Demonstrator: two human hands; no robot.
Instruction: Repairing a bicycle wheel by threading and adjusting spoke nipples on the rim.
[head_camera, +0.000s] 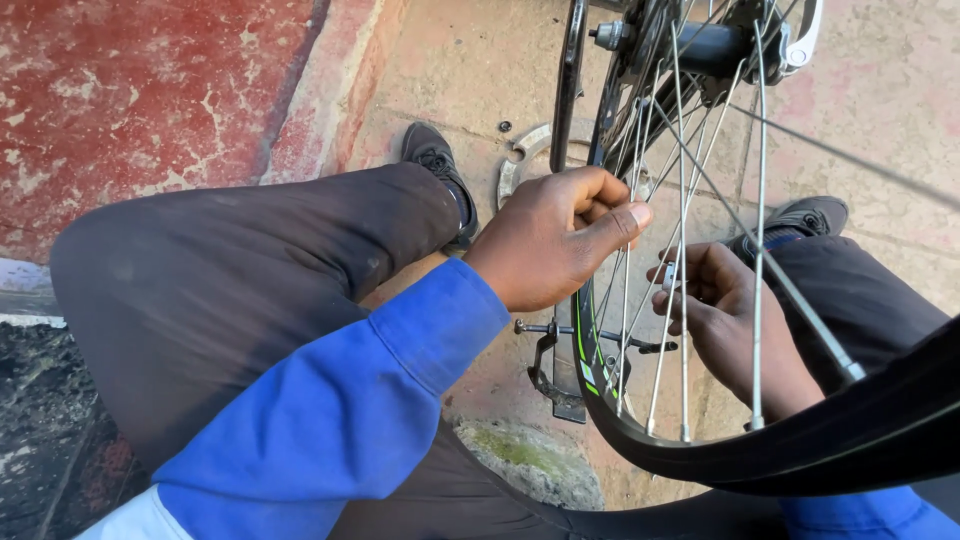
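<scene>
Inspection of a bicycle wheel (700, 300) standing upright between the seated person's knees, its hub (700, 45) at the top of view and its black rim (600, 390) nearest the lap. All positions below are given relative to this wheel. The left hand (555, 240) rests against the wheel's near side, fingers curled narrow with thumb pressed to forefinger on a spoke (627, 300); whatever lies inside that pinch is too small to make out. The right hand (725, 315) sits behind the spokes, on the wheel's far side, fingers folded around a small silvery piece (668, 280), probably a spoke tool or nipple, though that cannot be confirmed. Judged from the present state, the work is under way and unfinished: the wheel is out of any frame, a tyre (880, 420) hangs loose off the rim toward the right knee, and loose parts lie on the concrete floor (460, 80) beyond the wheel, namely a metal brake part with a thin rod (560, 350) below the left hand and a flat grey ring (525, 155) near the left shoe (435, 160). Both forearms, in blue sleeves (340, 410), angle inward toward the spokes, wrists level.
</scene>
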